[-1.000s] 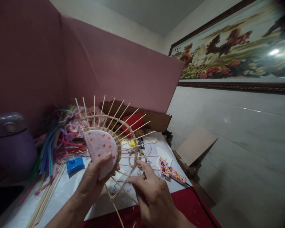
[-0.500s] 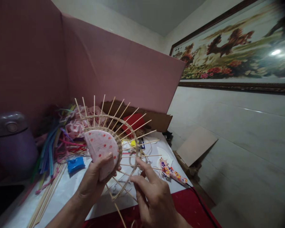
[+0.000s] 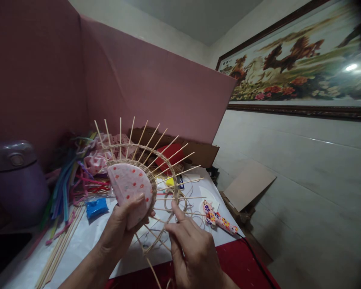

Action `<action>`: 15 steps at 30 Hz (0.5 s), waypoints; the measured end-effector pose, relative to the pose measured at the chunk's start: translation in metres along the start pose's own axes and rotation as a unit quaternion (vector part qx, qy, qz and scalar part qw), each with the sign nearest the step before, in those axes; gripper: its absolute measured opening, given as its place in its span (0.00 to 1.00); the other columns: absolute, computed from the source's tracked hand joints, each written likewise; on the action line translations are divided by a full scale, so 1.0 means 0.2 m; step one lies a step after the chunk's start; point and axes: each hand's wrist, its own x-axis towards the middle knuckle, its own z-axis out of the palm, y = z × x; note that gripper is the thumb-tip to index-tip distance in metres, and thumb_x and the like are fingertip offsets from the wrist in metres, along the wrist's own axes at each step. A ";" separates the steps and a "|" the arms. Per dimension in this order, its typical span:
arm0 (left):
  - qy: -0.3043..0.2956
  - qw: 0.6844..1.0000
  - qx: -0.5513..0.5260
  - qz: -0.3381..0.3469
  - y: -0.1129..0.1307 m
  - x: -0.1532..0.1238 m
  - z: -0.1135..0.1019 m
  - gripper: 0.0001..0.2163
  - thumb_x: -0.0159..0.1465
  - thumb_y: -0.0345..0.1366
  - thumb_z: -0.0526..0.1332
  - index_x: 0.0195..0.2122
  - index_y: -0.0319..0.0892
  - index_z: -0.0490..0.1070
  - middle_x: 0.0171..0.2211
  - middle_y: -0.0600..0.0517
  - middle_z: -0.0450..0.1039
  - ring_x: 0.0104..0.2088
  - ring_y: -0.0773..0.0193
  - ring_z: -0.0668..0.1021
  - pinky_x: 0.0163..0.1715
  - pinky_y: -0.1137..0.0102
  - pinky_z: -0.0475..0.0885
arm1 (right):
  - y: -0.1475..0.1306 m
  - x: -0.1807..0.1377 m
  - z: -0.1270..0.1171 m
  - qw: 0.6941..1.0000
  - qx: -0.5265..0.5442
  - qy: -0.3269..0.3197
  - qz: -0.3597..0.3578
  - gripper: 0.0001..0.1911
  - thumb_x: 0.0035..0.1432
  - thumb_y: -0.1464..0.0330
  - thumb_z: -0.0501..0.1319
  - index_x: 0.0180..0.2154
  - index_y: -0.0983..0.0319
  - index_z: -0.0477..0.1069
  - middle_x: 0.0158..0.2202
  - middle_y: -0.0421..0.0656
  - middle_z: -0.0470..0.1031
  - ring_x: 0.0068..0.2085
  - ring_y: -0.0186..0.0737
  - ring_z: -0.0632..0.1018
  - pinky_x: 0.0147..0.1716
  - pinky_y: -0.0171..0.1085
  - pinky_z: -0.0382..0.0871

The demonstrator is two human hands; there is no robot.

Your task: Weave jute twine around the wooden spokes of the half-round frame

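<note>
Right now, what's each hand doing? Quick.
Left hand: closed, holding the pink dotted basket base.
Right hand: fingertips at the woven reed band among the spokes; grip cannot be told.

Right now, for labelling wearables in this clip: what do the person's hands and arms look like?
The left hand and right hand are bare: no gloves, rings or watch show. What shows of the forearms is uncovered, with no sleeve in view.

The left hand [image 3: 120, 230] is raised in a closed grip, the right hand [image 3: 194, 251] beside it with forefinger pointing up.
</note>
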 end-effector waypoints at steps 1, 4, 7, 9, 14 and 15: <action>0.000 1.000 -0.001 0.002 0.00 0.00 0.00 0.09 0.50 0.34 0.66 0.33 0.38 0.74 0.28 0.51 0.76 0.24 0.66 0.75 0.24 0.74 0.73 | 0.00 0.00 0.00 1.000 -0.003 0.004 -0.002 0.12 0.52 0.78 0.51 0.35 0.65 0.71 0.50 0.60 0.70 0.39 0.48 0.77 0.35 0.43 0.73; -0.001 1.000 -0.002 0.002 0.01 0.00 0.00 0.10 0.51 0.34 0.66 0.34 0.38 0.74 0.29 0.50 0.76 0.25 0.66 0.75 0.26 0.73 0.73 | 0.00 0.01 0.00 1.000 -0.011 0.012 -0.004 0.12 0.52 0.78 0.52 0.35 0.65 0.71 0.50 0.61 0.70 0.38 0.47 0.78 0.34 0.42 0.74; 0.000 1.000 0.003 -0.002 0.01 0.00 0.00 0.09 0.51 0.35 0.65 0.33 0.37 0.74 0.29 0.50 0.76 0.25 0.66 0.75 0.27 0.73 0.73 | -0.01 0.01 0.01 1.000 -0.011 0.016 -0.007 0.12 0.52 0.78 0.52 0.35 0.66 0.71 0.50 0.61 0.70 0.39 0.47 0.78 0.35 0.42 0.74; 0.000 1.000 0.009 0.001 0.01 -0.01 0.00 0.10 0.51 0.36 0.66 0.33 0.37 0.74 0.28 0.50 0.76 0.25 0.66 0.76 0.28 0.72 0.74 | -0.01 0.00 0.01 1.000 -0.001 0.018 -0.007 0.12 0.52 0.78 0.51 0.36 0.67 0.71 0.49 0.62 0.71 0.41 0.48 0.77 0.36 0.42 0.73; 0.017 0.999 0.028 0.022 0.01 -0.03 0.00 0.11 0.49 0.37 0.67 0.32 0.38 0.74 0.27 0.51 0.76 0.24 0.65 0.76 0.26 0.72 0.73 | 0.00 0.00 0.01 0.997 0.056 0.044 0.011 0.13 0.52 0.79 0.53 0.40 0.67 0.70 0.47 0.58 0.71 0.46 0.46 0.75 0.41 0.40 0.71; 0.024 0.999 0.030 0.028 0.01 -0.03 0.01 0.11 0.48 0.37 0.67 0.31 0.38 0.74 0.26 0.51 0.75 0.23 0.65 0.76 0.24 0.73 0.73 | 0.00 0.00 0.01 0.996 0.074 0.051 0.020 0.12 0.53 0.79 0.53 0.38 0.67 0.71 0.44 0.56 0.72 0.43 0.44 0.76 0.39 0.38 0.71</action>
